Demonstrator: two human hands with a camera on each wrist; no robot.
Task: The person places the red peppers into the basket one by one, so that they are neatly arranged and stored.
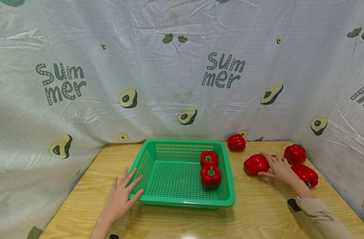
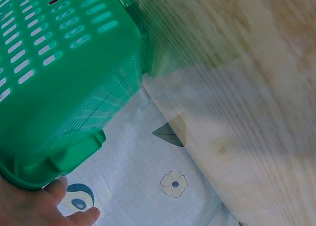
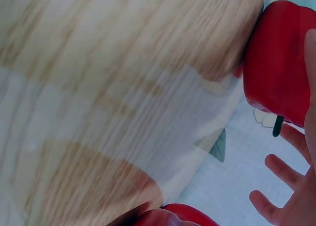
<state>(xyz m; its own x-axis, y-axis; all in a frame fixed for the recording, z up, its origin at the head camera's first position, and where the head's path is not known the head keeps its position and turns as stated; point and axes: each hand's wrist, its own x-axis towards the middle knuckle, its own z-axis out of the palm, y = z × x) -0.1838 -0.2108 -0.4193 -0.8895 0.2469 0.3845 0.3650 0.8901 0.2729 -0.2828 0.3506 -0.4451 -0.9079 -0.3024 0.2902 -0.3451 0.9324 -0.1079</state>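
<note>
My left hand (image 1: 119, 199) lies with fingers spread over the near left corner of a green plastic basket (image 1: 185, 201); the thumb touches the rim. In the left wrist view its fingers (image 2: 81, 217) show beside the basket's edge (image 2: 74, 157). My right hand (image 1: 278, 168) is at the right end of a red bell pepper (image 1: 255, 165), thumb and index finger on either side of it. The right wrist view shows that bell pepper (image 3: 279, 63) with its green stem, and the other fingers (image 3: 281, 171) spread apart. Two red bell peppers (image 1: 211, 177) sit in the basket's right side.
One bell pepper (image 1: 236, 142) lies at the back, right of the basket. Two more, an upper bell pepper (image 1: 295, 154) and a lower bell pepper (image 1: 305, 175), lie by the right edge of the wooden table (image 1: 253, 212). A printed cloth (image 1: 158, 83) hangs behind.
</note>
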